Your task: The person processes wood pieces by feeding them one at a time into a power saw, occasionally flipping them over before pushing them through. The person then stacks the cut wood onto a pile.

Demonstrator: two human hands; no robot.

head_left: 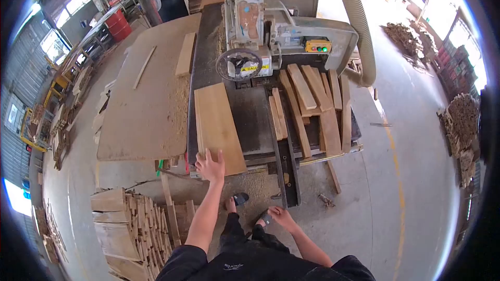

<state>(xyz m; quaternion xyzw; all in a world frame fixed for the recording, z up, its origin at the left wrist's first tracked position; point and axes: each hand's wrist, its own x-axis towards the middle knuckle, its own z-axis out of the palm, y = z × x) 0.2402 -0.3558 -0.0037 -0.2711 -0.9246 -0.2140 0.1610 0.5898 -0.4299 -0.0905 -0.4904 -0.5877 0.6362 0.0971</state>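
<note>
A wide flat board point(219, 125) lies on the left part of the dark machine table point(252, 119). My left hand point(210, 166) rests on the board's near left corner, fingers spread. My right hand point(281, 217) hangs below the table's front edge, near the end of a dark metal rail point(287, 177), its fingers curled; whether it holds anything is too small to tell. Two short narrow strips point(277, 114) lie beside the rail. Several longer wooden strips point(328, 125) are piled on the table's right side.
The saw machine point(250, 21) with a handwheel point(238, 65) and a lit control box point(316, 46) stands ahead. A brown side panel point(151, 109) adjoins at left, carrying loose strips. Stacked wood point(125, 229) sits on the floor at lower left. A thick hose point(359, 26) hangs at right.
</note>
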